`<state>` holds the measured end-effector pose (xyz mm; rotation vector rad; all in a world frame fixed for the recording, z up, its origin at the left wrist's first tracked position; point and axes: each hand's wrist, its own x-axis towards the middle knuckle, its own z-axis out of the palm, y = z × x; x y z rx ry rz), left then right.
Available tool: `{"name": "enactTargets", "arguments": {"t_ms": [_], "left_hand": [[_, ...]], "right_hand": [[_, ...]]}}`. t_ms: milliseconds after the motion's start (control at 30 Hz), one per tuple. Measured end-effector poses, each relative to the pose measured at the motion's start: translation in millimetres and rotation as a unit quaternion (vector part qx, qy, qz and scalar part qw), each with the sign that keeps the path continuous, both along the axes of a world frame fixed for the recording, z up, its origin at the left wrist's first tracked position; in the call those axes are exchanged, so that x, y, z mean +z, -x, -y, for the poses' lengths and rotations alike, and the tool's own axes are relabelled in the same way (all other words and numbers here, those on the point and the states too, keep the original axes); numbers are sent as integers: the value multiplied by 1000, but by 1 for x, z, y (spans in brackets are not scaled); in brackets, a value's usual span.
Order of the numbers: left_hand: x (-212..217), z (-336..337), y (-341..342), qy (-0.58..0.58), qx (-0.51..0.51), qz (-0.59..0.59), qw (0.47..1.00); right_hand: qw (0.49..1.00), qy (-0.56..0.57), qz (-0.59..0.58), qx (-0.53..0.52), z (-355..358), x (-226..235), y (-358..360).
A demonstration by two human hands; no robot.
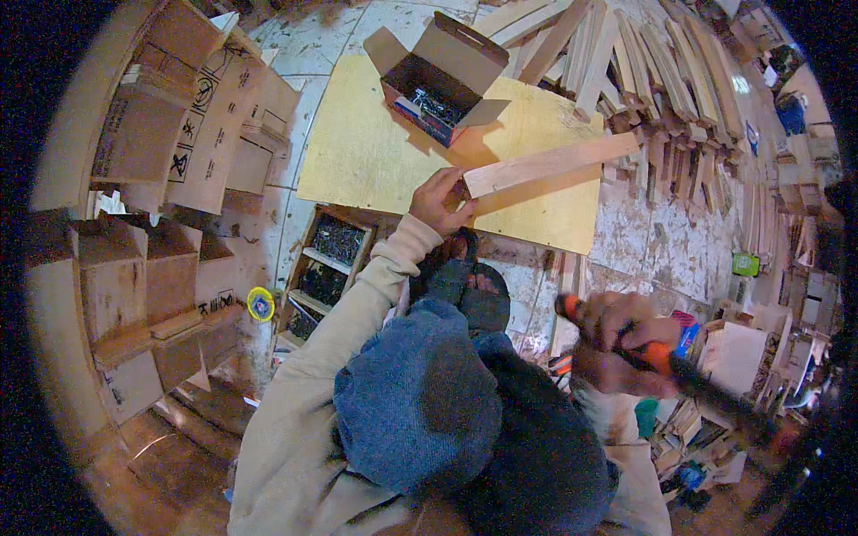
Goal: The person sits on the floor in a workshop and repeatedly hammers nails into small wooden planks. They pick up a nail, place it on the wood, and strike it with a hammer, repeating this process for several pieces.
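My left hand (440, 204) is closed at the near end of a pale wooden strip (554, 165), its thumb and fingers against that end. Whether a small piece is also pinched there I cannot make out. The strip lies slanting over a yellow board (349, 134), its far end pointing right. Off to the right, my right hand (621, 344) grips a hammer (660, 359) with an orange and black handle, raised away from the board and smeared by motion. An open cardboard box (454, 129) of small metal nails stands on the board beyond my left hand.
A divided wooden tray (298, 304) of dark nails stands left of my knees. Cardboard boxes (210, 134) line the left side, and a yellow tape roll (260, 305) lies on the floor. Piled wooden strips (666, 71) fill the far right. Scraps (706, 438) lie at the lower right.
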<state>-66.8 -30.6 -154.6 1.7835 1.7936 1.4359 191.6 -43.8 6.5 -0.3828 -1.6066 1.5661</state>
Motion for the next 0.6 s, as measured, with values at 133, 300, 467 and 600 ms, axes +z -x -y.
{"name": "enactTargets", "arguments": {"t_ms": [133, 300, 467, 600], "left_hand": [[2, 3, -1, 18, -1, 1, 1000], [18, -3, -2, 50, -16, 61, 997], [38, -26, -10, 102, -91, 4, 991], [72, -28, -10, 163, -134, 106, 972]], "right_hand": [[877, -32, 441, -187, 19, -63, 21], [821, 32, 522, -230, 46, -89, -14], [783, 85, 498, -364, 50, -103, -35], [745, 112, 510, -416, 31, -108, -28]]}}
